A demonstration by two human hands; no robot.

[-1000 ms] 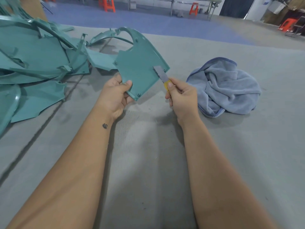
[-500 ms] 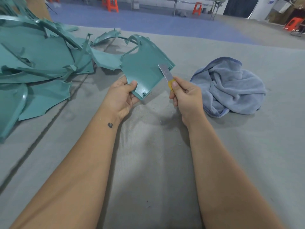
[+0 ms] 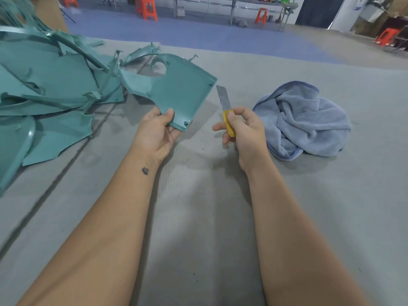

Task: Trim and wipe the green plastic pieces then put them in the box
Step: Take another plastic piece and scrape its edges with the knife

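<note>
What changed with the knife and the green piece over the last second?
The knife blade came off the green piece; it now stands clear of the right edge, pointing up. The right hand holds the yellow handle and the left hand grips the lower corner, as before. The blue towel is unmoved.

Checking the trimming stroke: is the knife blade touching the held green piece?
Apart. The head view shows grey mat between the blade and the green piece edge.

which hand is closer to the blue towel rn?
Right. The right hand, gripping the yellow knife, sits just left of the blue towel; the left hand is farther left, holding the green piece.
</note>
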